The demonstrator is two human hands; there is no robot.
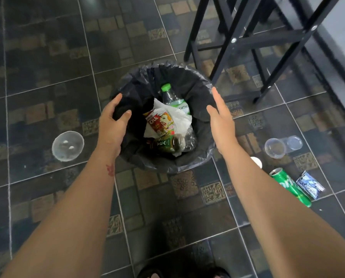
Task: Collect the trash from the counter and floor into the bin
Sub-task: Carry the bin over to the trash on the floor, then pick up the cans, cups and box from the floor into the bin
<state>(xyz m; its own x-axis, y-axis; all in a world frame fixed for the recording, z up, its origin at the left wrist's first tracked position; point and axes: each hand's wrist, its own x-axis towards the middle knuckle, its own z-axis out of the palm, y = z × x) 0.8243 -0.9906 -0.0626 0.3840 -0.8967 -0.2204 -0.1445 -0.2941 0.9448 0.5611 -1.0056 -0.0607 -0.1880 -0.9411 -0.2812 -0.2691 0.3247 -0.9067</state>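
A round bin [197, 157] lined with a black bag stands on the tiled floor. Inside lie a clear bottle with a green cap [170, 96], a white tissue [179, 117], a red snack wrapper [159, 122] and a dark tea bottle [165, 145]. My left hand [111, 125] grips the bin's left rim through the bag. My right hand [220, 119] hovers flat over the right rim, fingers apart and empty. On the floor lie a clear plastic lid [67, 145] to the left, and a clear cup [275, 147], a green Sprite can [290, 186], a blue wrapper [309, 184] to the right.
Black metal stool legs [245, 41] stand behind the bin at the upper right. A white round object [256, 161] peeks out beside my right forearm. My sandalled feet [183, 272] are at the bottom edge. Dark patterned tiles stretch to the left.
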